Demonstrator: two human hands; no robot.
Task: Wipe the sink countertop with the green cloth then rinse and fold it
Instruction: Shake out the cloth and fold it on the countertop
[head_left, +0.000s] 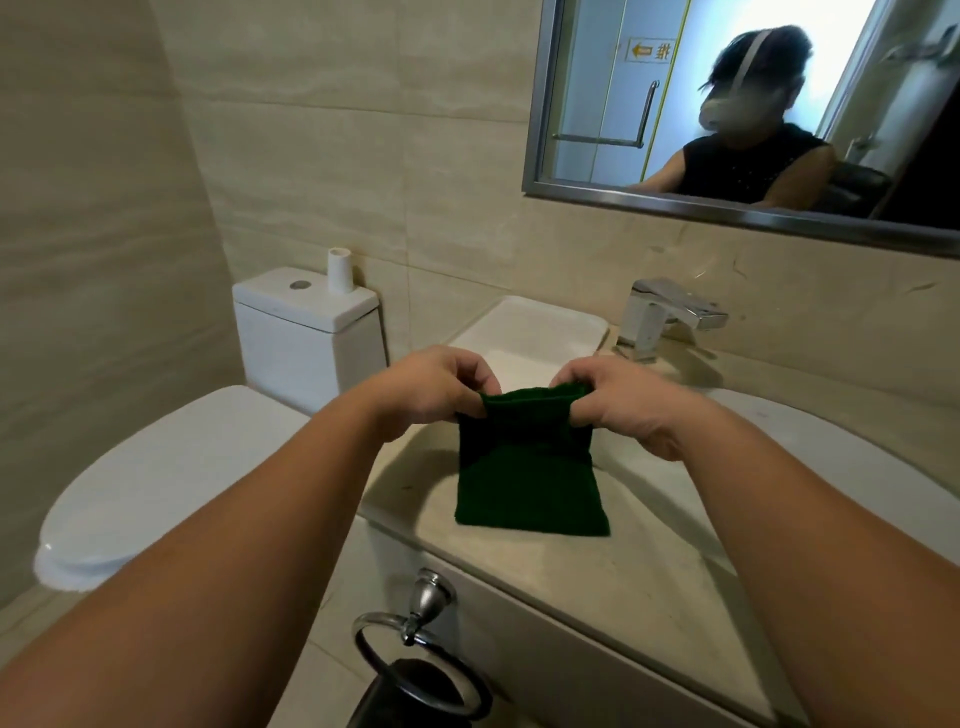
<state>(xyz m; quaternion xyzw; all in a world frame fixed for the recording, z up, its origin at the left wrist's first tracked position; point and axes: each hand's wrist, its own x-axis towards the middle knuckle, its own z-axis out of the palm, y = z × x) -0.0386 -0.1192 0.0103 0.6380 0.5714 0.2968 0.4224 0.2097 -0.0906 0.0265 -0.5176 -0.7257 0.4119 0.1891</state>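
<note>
Bare countertop (649, 566) R of cloth (524, 467); faucet (670, 312) prob. well behind.

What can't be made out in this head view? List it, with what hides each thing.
- Fingers of the left hand and right hand: tips tucked behind the green cloth.
- Sink basin: near part covered by both hands.
- Countertop: wet or dry cannot be told.
- Towel ring: the dark thing hanging in it is cut off by the bottom edge.
- Mirror: reflection blurred.

Beige stone countertop (639, 566), green cloth (524, 483) lower edge resting on it, chrome faucet (670, 317) at back
</note>
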